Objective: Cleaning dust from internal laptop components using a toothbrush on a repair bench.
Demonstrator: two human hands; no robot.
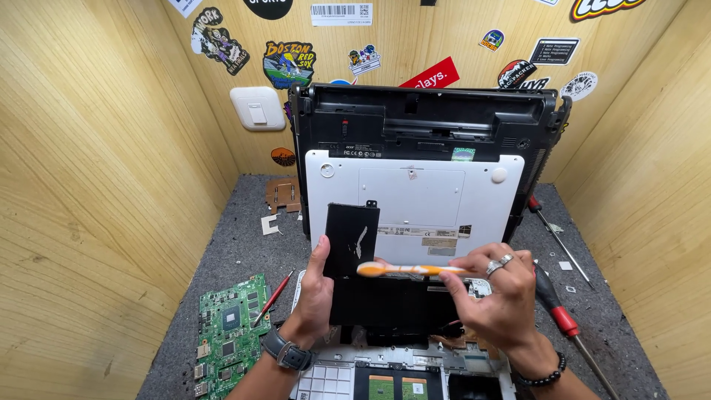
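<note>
The left hand (315, 285) holds a flat black part (354, 241) over an open laptop (415, 200). The right hand (500, 296) holds an orange toothbrush (404, 270) across it. A green board (229, 322) lies nearby.

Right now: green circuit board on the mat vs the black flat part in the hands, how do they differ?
The green circuit board lies flat on the grey mat, untouched; the black flat part is gripped by the left hand above the opened laptop.
The board is green and crowded with chips; the part is plain black with a white scuff.
The right hand holds an orange toothbrush across the part; nothing rests on the board.
Both are flat and roughly rectangular.
</note>
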